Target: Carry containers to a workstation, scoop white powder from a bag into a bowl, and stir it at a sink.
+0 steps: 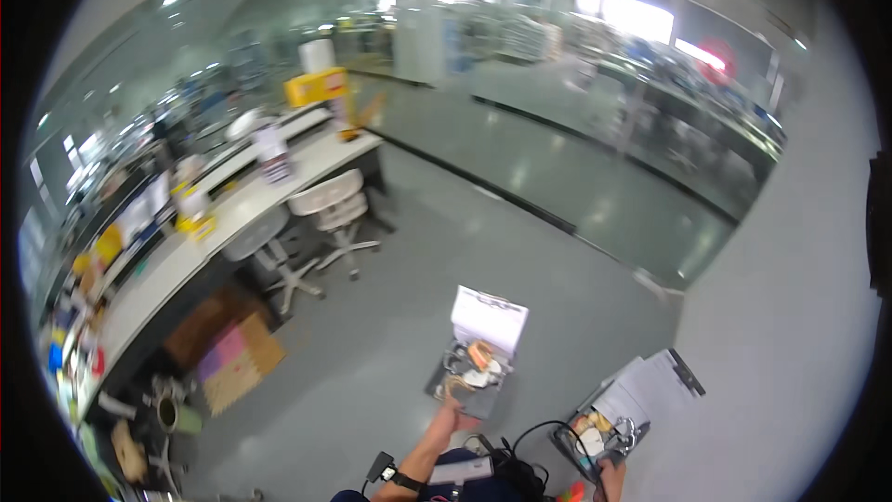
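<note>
Orange-and-white pieces [479,354] on grey tray [478,402]

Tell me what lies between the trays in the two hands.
In the head view, grey floor shows between the left tray and right tray, a black cable arching over its lower part.

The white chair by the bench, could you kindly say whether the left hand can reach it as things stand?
Probably not: the left hand holds a dark tray, and the white chair stands well across the floor.

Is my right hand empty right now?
No, your right hand holds a dark tray with white papers at its far side.
</note>
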The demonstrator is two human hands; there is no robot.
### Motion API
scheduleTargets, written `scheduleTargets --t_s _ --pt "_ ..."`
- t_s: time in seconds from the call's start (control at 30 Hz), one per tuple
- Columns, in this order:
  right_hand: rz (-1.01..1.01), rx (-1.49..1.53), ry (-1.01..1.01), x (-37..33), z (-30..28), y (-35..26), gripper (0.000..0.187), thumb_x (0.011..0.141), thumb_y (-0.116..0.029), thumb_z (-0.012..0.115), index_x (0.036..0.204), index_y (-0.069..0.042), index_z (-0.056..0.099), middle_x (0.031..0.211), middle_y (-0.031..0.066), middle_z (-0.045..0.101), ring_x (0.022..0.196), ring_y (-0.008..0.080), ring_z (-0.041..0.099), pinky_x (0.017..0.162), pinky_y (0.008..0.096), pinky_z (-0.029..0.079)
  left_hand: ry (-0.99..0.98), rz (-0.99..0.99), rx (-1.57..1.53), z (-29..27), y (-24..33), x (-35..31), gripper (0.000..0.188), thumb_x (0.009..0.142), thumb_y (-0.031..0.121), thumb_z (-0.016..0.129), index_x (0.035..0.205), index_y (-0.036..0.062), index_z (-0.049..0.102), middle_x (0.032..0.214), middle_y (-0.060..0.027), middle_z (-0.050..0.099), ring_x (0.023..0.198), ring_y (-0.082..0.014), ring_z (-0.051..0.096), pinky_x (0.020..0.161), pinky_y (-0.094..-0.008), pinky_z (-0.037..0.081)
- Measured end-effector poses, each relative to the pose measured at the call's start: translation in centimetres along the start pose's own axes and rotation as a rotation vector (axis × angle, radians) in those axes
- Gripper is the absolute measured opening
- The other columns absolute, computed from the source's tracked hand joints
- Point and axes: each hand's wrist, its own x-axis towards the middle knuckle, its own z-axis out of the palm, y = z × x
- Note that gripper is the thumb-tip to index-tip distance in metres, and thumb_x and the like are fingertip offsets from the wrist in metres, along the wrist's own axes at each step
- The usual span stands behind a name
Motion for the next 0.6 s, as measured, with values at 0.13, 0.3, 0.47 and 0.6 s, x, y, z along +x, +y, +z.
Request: scheduleTargets --t_s 0.13,0.3,0.47,0.6 --pt "0.024 0.110 0.111 10.4 -0.7 -4.3 0.012 0.088 -0.008 0.053 0.089 -0.003 0.063 0.075 0.0035 0.060 0.060 0.0131 0.052 0.056 0.0279 0.043 -0.149 -0.068 0.123 10.8 7.7 11.8 0.056 0.092 0.027 0.043 0.139 -0.0035 0.040 0.118 -0.0245 0.064 0.101 -0.0338 0.069 0.096 -0.0417 0.053" --pt "-0.089 0.046 0.119 27.4 -3.5 -7.8 0.015 0.089 -0.013 0.054 0.091 -0.002 0.064 0.077 0.0002 0.057 0.068 0.0109 0.049 0.061 0.0260 0.040 -0.130 -0.054 0.140 21.7 9.1 28.5 0.061 0.085 0.036 0.047 0.136 0.0027 0.050 0.113 -0.0182 0.069 0.099 -0.0326 0.069 0.094 -0.0417 0.054" --pt "-0.119 -0.329 0.221 50.2 -4.7 -14.2 0.028 0.085 -0.012 0.057 0.106 0.001 0.068 0.088 0.0103 0.067 0.082 0.0197 0.062 0.075 0.0319 0.050 -0.120 -0.100 0.011 33.7 10.8 40.5 0.064 0.080 0.034 0.047 0.138 0.0048 0.048 0.121 -0.0195 0.065 0.106 -0.0349 0.066 0.095 -0.0433 0.052" --pt "0.021 -0.374 -0.015 66.8 -3.2 -18.3 0.029 0.078 -0.007 0.058 0.103 0.003 0.070 0.092 0.0102 0.072 0.085 0.0210 0.066 0.079 0.0341 0.051 -0.044 -0.043 -0.186 41.5 13.6 47.4 0.066 0.077 0.034 0.051 0.135 0.0048 0.049 0.118 -0.0183 0.065 0.103 -0.0350 0.065 0.091 -0.0455 0.054"
